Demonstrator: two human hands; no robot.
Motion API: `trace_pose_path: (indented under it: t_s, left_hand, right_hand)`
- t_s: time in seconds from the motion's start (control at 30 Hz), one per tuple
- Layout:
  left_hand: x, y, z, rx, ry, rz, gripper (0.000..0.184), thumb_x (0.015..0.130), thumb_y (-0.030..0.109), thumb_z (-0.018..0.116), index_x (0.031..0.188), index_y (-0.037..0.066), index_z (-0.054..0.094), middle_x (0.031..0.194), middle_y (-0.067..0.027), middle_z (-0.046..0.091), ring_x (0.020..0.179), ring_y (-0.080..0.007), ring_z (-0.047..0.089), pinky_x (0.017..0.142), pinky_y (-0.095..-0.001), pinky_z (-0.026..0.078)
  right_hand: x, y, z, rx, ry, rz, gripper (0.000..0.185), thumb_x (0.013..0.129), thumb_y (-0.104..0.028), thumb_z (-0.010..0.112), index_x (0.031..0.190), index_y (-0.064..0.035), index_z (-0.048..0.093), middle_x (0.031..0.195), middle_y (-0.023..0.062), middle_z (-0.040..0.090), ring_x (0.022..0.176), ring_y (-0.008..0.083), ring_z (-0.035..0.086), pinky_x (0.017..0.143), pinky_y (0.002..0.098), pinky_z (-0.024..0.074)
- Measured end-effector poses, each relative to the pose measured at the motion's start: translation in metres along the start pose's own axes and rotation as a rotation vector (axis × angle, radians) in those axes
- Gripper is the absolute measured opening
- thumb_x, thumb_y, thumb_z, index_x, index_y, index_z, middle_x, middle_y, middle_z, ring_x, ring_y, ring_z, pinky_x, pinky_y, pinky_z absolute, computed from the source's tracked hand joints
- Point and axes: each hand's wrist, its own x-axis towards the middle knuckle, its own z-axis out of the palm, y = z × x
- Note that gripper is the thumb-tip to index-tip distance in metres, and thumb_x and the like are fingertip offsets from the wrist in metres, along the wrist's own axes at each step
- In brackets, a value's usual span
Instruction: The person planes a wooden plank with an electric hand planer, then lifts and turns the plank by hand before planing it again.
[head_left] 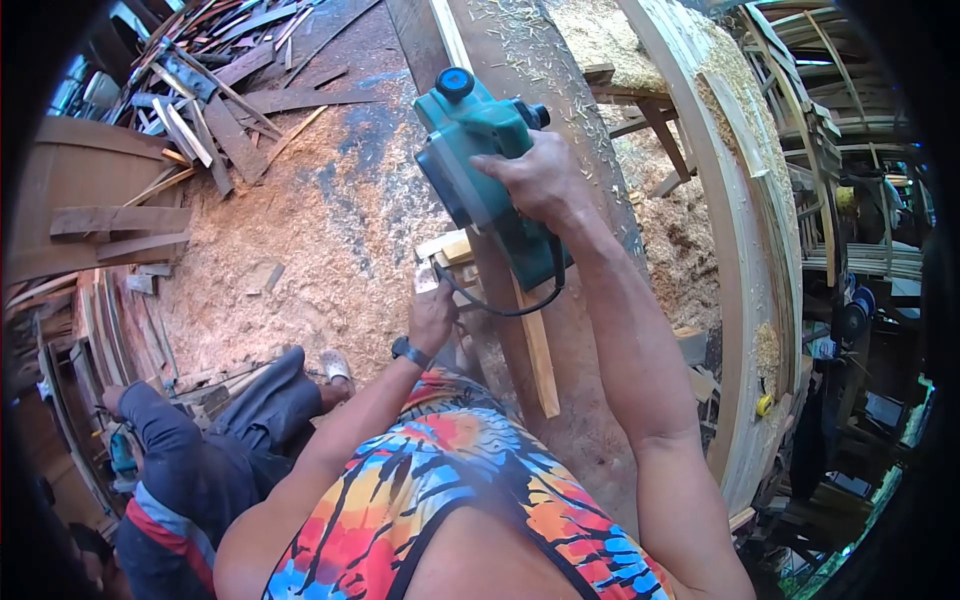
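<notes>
My right hand [540, 180] is wrapped round the rear handle of a green electric planer [485, 150]. The planer lies along a narrow wooden strip [538, 360], which shows beyond both of its ends. From the planer's back a black power cord [510, 312] loops round to my left hand [432, 315]. That hand is closed on the cord, with something white about its fingers that I cannot make out clearly. Just past its fingertips are short pale wood blocks [455, 246] at the bench's side.
Shavings lie on the wide plank bench [535, 80]. Long boards [730, 200] run along the right. Scrap wood [225, 130] is heaped at the far left, and sawdust [310, 260] covers the floor. A co-worker [200, 480] in dark clothes crouches at the lower left.
</notes>
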Motion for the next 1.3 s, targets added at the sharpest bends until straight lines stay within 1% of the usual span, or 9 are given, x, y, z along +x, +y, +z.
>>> trace_pose_path:
  t_s: [0.2, 0.3, 0.33, 0.47, 0.6, 0.7, 0.8, 1.17, 1.3]
  left_hand:
    - [0.017, 0.025, 0.006, -0.369, 0.034, 0.042, 0.049, 0.104, 0.048, 0.054, 0.076, 0.008, 0.061, 0.065, 0.0035, 0.053, 0.058, -0.0048, 0.048, 0.052, -0.0234, 0.035]
    - [0.031, 0.052, 0.014, -0.265, 0.043, 0.087, 0.042, 0.102, 0.039, 0.062, 0.078, 0.005, 0.063, 0.065, 0.0019, 0.055, 0.059, -0.0052, 0.049, 0.052, -0.0243, 0.037]
    - [0.034, 0.061, 0.015, -0.01, 0.111, 0.135, 0.039, 0.094, 0.038, 0.072, 0.086, 0.0, 0.066, 0.071, -0.007, 0.066, 0.063, -0.0123, 0.059, 0.057, -0.0309, 0.047]
    - [0.048, 0.083, 0.026, 0.048, 0.03, 0.183, 0.033, 0.087, 0.03, 0.08, 0.083, 0.0, 0.066, 0.069, -0.0057, 0.066, 0.064, -0.0083, 0.057, 0.055, -0.0279, 0.046]
    - [0.062, 0.077, 0.045, -0.034, 0.038, 0.26, 0.039, 0.084, 0.033, 0.082, 0.078, -0.001, 0.064, 0.066, -0.0041, 0.062, 0.063, -0.0075, 0.053, 0.053, -0.0307, 0.043]
    - [0.072, 0.07, 0.046, 0.206, 0.091, 0.216, 0.042, 0.082, 0.034, 0.083, 0.073, 0.0, 0.062, 0.062, -0.0007, 0.055, 0.059, -0.0077, 0.047, 0.051, -0.0324, 0.039]
    - [0.069, 0.107, 0.04, 0.056, 0.021, 0.161, 0.045, 0.08, 0.034, 0.085, 0.068, 0.001, 0.058, 0.061, 0.0014, 0.05, 0.057, -0.0076, 0.044, 0.049, -0.0327, 0.036]
    - [0.103, 0.082, 0.046, -0.014, 0.039, 0.165, 0.038, 0.081, 0.027, 0.083, 0.065, 0.005, 0.057, 0.062, 0.0032, 0.051, 0.055, -0.0061, 0.043, 0.047, -0.0299, 0.033]
    - [0.108, 0.088, 0.042, 0.029, -0.003, 0.097, 0.033, 0.083, 0.026, 0.082, 0.071, 0.004, 0.061, 0.066, 0.002, 0.055, 0.059, -0.0063, 0.047, 0.05, -0.0284, 0.037]
  right_hand:
    - [0.031, -0.011, -0.002, -0.086, 0.003, 0.046, 0.039, 0.08, -0.038, 0.081, 0.102, -0.006, 0.077, 0.084, 0.017, 0.075, 0.078, 0.0269, 0.074, 0.071, 0.0391, 0.0568]
    - [0.043, -0.008, 0.0, -0.075, 0.014, 0.007, 0.04, 0.08, -0.039, 0.081, 0.102, -0.0051, 0.077, 0.085, 0.0171, 0.075, 0.077, 0.0274, 0.074, 0.071, 0.0392, 0.057]
    - [0.048, -0.008, 0.001, -0.08, 0.013, 0.017, 0.041, 0.08, -0.039, 0.081, 0.102, -0.0049, 0.077, 0.085, 0.0171, 0.075, 0.077, 0.0273, 0.074, 0.071, 0.0392, 0.057]
    - [0.067, -0.007, 0.002, -0.094, 0.019, 0.025, 0.042, 0.08, -0.04, 0.081, 0.101, -0.0039, 0.077, 0.084, 0.017, 0.075, 0.078, 0.0266, 0.074, 0.07, 0.0393, 0.057]
    - [0.083, -0.015, 0.001, -0.099, 0.01, 0.037, 0.042, 0.08, -0.04, 0.081, 0.099, -0.0028, 0.077, 0.082, 0.0169, 0.074, 0.075, 0.0261, 0.074, 0.068, 0.0394, 0.057]
    - [0.096, -0.021, 0.0, -0.105, -0.007, 0.066, 0.043, 0.08, -0.041, 0.081, 0.095, -0.0012, 0.077, 0.079, 0.0168, 0.074, 0.072, 0.0253, 0.073, 0.066, 0.0391, 0.057]
    - [0.109, -0.023, 0.0, -0.113, 0.003, 0.056, 0.043, 0.081, -0.041, 0.081, 0.09, 0.0003, 0.077, 0.074, 0.0161, 0.072, 0.066, 0.0241, 0.072, 0.062, 0.0385, 0.0569]
    - [0.152, -0.044, 0.0, -0.119, 0.019, 0.076, 0.044, 0.08, -0.041, 0.082, 0.085, 0.0019, 0.076, 0.074, 0.0143, 0.072, 0.061, 0.0214, 0.071, 0.058, 0.035, 0.057]
    - [0.163, -0.051, 0.002, -0.097, 0.037, 0.055, 0.036, 0.085, -0.033, 0.08, 0.08, 0.001, 0.072, 0.057, 0.0054, 0.061, 0.044, 0.0148, 0.057, 0.043, 0.0339, 0.0435]
